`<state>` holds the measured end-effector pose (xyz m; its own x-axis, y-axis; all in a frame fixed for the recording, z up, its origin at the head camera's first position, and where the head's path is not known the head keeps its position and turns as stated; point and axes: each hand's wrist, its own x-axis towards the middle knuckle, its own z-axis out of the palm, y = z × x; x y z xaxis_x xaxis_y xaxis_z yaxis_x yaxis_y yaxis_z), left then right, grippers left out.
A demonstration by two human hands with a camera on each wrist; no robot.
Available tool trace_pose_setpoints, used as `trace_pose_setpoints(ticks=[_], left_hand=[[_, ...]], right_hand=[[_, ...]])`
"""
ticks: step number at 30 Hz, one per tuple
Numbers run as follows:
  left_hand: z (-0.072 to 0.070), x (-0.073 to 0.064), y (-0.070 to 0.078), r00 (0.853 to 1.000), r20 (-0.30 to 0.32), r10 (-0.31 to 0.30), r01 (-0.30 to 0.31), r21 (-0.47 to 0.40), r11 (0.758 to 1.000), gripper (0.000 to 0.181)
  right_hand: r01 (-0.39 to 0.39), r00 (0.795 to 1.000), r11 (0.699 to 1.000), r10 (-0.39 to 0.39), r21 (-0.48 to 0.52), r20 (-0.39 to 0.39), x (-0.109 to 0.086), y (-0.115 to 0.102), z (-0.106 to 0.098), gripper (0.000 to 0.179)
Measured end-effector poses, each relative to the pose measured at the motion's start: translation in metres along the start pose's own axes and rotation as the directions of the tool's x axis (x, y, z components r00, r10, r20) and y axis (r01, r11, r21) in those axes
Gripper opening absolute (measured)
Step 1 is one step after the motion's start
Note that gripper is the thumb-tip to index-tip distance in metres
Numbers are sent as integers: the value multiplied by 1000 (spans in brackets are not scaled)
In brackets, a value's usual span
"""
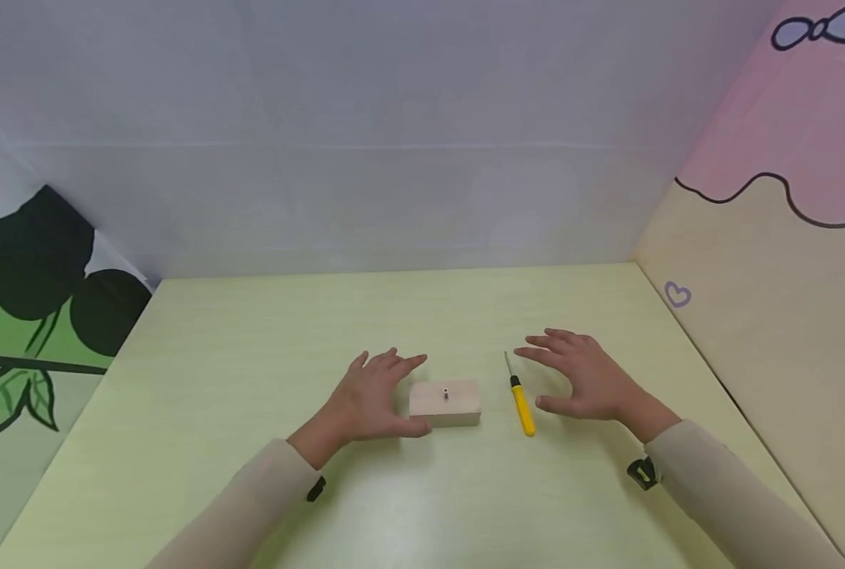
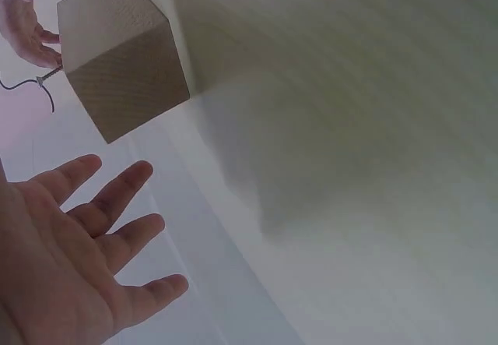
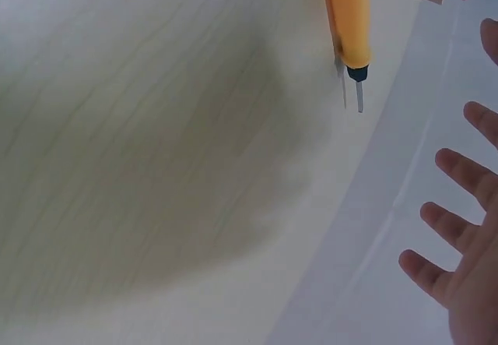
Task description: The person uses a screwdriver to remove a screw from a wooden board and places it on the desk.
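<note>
A light wooden block (image 1: 445,405) lies on the table with a screw (image 1: 446,393) standing up from its top face. In the left wrist view the block (image 2: 124,57) is seen end-on, the screw (image 2: 50,74) jutting from it. My left hand (image 1: 375,403) is spread at the block's left side, thumb by its front left corner; whether it touches is unclear. To the block's right lies a screwdriver (image 1: 523,407) with a yellow handle and black collar. My right hand (image 1: 586,378) hovers right of the screwdriver, fingers extended and holding nothing. The screwdriver (image 3: 348,18) shows in the right wrist view too.
The pale table (image 1: 251,340) meets a grey-white wall (image 1: 394,205) at the back. A painted panel (image 1: 771,316) borders the right side, and another panel with green and black shapes (image 1: 38,316) stands at the left. Dark wrist straps (image 1: 643,472) sit at both sleeves.
</note>
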<state>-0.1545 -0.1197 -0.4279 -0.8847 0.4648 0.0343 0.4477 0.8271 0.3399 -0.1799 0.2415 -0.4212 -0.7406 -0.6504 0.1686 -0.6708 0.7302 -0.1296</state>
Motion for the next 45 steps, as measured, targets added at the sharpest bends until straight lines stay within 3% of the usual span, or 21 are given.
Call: trace_pose_setpoints(ticks=[10, 19, 27, 35, 45], left_hand=[[11, 2, 0, 999, -2, 39, -39, -26, 999, 86], [11, 3, 1, 998, 57, -14, 18, -84, 996, 81], [9, 4, 2, 996, 85, -22, 30, -94, 995, 71], [12, 6, -1, 994, 105, -39, 52, -125, 991, 64], [15, 8, -5, 994, 101, -43, 56, -132, 990, 55]], right_hand=[[70, 993, 994, -77, 82, 85, 3, -4, 4, 57], [138, 970, 984, -158, 117, 183, 7, -10, 11, 45], [180, 943, 978, -201, 101, 267, 9, -16, 18, 42], [220, 933, 969, -243, 114, 265, 12, -17, 26, 37], [330, 918, 934, -352, 137, 183, 13, -18, 36, 29]])
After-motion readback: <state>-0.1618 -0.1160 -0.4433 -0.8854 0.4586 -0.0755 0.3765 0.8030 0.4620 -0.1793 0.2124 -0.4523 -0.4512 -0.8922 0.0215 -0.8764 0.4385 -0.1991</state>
